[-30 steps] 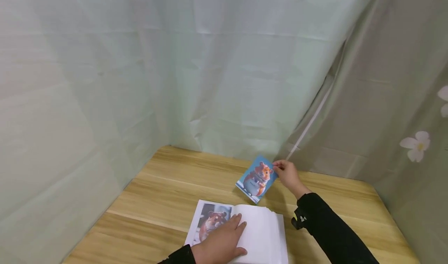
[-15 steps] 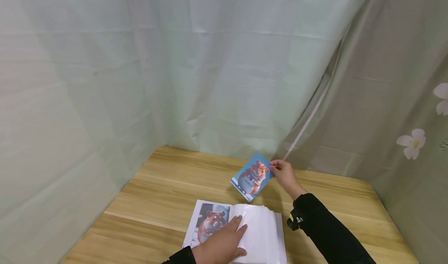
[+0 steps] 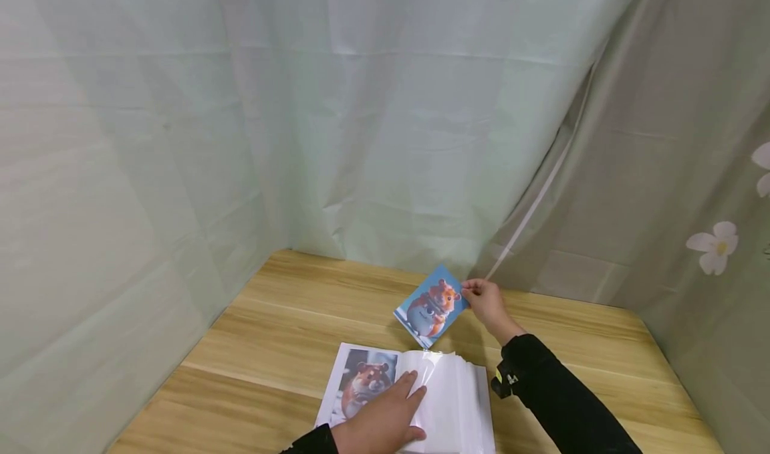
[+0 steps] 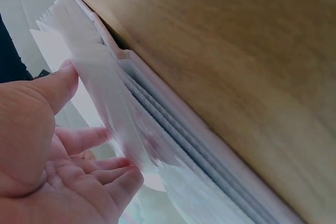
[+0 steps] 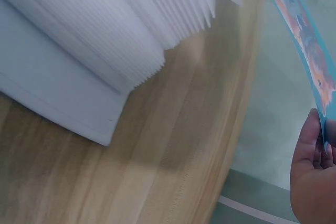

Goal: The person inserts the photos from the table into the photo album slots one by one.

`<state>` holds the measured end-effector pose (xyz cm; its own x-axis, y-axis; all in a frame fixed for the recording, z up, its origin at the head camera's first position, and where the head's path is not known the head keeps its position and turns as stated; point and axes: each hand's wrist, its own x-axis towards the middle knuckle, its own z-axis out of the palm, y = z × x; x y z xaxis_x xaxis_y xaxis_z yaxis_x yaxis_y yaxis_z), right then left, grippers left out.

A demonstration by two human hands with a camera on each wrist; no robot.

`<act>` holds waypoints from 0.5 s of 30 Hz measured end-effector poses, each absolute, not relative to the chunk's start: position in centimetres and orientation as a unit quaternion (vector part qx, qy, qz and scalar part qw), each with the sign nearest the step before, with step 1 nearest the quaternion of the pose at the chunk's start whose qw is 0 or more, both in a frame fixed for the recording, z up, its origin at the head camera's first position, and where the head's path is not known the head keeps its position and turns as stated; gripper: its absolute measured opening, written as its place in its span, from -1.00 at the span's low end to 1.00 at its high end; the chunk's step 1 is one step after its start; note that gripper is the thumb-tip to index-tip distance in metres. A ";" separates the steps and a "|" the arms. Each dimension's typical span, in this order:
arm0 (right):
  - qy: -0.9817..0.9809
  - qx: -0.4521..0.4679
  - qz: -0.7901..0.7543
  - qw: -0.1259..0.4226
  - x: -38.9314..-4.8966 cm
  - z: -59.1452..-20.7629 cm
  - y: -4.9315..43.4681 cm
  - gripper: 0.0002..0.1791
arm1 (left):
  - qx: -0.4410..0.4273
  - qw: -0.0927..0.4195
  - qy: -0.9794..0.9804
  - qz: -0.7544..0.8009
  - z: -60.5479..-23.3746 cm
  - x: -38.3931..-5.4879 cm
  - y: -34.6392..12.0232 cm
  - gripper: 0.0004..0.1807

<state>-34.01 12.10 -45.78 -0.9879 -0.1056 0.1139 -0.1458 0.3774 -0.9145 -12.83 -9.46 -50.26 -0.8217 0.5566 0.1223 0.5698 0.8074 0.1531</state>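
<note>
An album (image 3: 442,400) with white sleeve pages lies spread on the table, a hamster picture (image 3: 365,382) showing on its left page. My left hand (image 3: 385,414) rests across the middle of the album with its fingers extended; the left wrist view has its fingertips touching the clear page (image 4: 94,82). Beyond the album's top edge, my right hand (image 3: 488,305) pinches a blue photo card (image 3: 430,307) by its right corner. A hamster and a round grey-blue shape are printed on the card. It hangs tilted, its lowest corner close to the album's top edge.
The wooden table (image 3: 289,320) stretches around the album on both sides. Pale curtains (image 3: 391,140) enclose it at the back and left, with a flowered grey-brown curtain (image 3: 631,227) at the right. The album's many page edges (image 5: 152,51) fan upward in the right wrist view.
The right hand has shifted slightly left with the photo card, bringing its lower corner near the album's top edge. The left hand stays in place on the album.
</note>
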 end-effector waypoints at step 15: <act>-0.836 0.087 0.542 0.000 -33.6 -46.5 12.7 -0.85 | -0.291 0.022 -0.952 -0.092 -50.4 -12.9 -9.3 -0.25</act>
<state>-33.64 12.69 -46.47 -0.9848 -0.1459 0.0945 -0.1458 0.3974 -0.9060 -12.92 -9.28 -50.39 -0.8293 0.5507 0.0953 0.5587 0.8133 0.1624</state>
